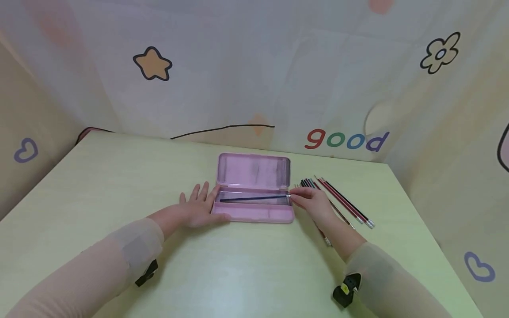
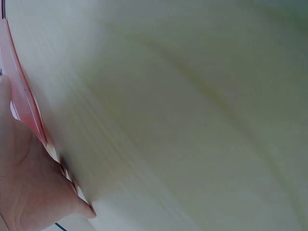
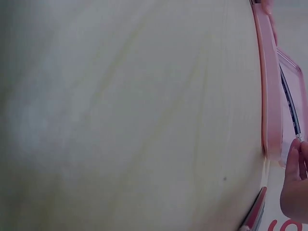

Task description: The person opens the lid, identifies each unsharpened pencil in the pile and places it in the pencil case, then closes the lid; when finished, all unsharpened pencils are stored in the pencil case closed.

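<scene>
A pink pencil case (image 1: pixel 258 214) lies on the table with its lid (image 1: pixel 254 170) raised at the back. My right hand (image 1: pixel 318 207) pinches the ferrule end of a dark pencil (image 1: pixel 254 198), which lies lengthwise over the case's rear compartment. In the right wrist view the fingertips grip that pencil (image 3: pixel 290 103) by its end, beside the case wall (image 3: pixel 272 96). My left hand (image 1: pixel 197 211) has its fingers spread and touches the left side of the case, thumb along the front corner. The left wrist view shows this hand (image 2: pixel 33 185) against the case's edge (image 2: pixel 23 91).
Several loose pencils (image 1: pixel 346 201) lie to the right of the case, some partly behind the right hand and forearm. A printed curtain (image 1: pixel 254 79) hangs behind the pale table (image 1: pixel 238 269). The table's right edge lies beyond the pencils.
</scene>
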### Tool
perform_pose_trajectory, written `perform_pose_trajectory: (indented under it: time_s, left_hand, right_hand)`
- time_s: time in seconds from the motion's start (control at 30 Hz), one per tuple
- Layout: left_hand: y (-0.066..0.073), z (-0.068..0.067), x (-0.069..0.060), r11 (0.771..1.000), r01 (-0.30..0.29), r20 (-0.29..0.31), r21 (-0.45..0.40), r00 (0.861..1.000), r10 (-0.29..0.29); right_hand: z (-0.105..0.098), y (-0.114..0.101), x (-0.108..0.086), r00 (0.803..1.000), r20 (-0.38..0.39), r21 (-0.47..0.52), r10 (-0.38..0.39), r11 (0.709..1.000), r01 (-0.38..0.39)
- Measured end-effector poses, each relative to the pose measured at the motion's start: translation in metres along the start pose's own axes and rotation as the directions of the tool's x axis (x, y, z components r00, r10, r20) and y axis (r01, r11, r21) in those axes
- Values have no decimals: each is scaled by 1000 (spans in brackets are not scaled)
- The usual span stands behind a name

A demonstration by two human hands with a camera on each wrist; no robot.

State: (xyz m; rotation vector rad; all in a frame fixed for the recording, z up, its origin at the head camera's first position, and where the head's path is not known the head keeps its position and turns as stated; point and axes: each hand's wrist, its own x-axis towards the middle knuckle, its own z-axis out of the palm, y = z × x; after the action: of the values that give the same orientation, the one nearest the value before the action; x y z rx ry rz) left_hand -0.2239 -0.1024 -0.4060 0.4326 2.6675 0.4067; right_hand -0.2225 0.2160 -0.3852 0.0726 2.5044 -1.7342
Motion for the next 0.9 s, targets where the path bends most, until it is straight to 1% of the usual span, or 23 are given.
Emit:
perform_pose_trajectory:
  time_s: [0.1,0.33,0.43,0.53,0.6,0.73,0.8,0.9]
  left_hand:
    - [1,-1,0,1000,-1,7,-5,1000,1]
    - [6,-4,-6,1000,2,15,8,1000,-2]
    - [8,-6,-8,1000,-2,19,2,1000,2]
    - [9,-7,-10,1000,8,20,8,1000,-8]
    - [8,-7,-9,1000,8,17,6,1000,-8]
    - [3,-3,-3,1000,4,-2,8,1000,-4]
    - [1,-1,1,1000,3,-11,15,1000,-3]
    - [0,-1,2,1000,4,-13,17,1000,-4]
  right_hand:
    - [3,-1,2,1000,-6,-22,6,1000,-6]
    - [9,-4,4,1000,-18,-149,24,989,-27]
    - [11,-5,4,999,-34,-171,33,985,-38]
    - [13,-6,3,999,-24,-172,28,985,-32]
    - [13,-6,3,999,-17,-169,41,985,-43]
    - [9,-9,0,999,-7,-167,39,985,-40]
    - [5,-10,-1,1000,-5,-183,26,983,-27]
    - [-1,-9,-4,1000,10,-169,14,986,-12]
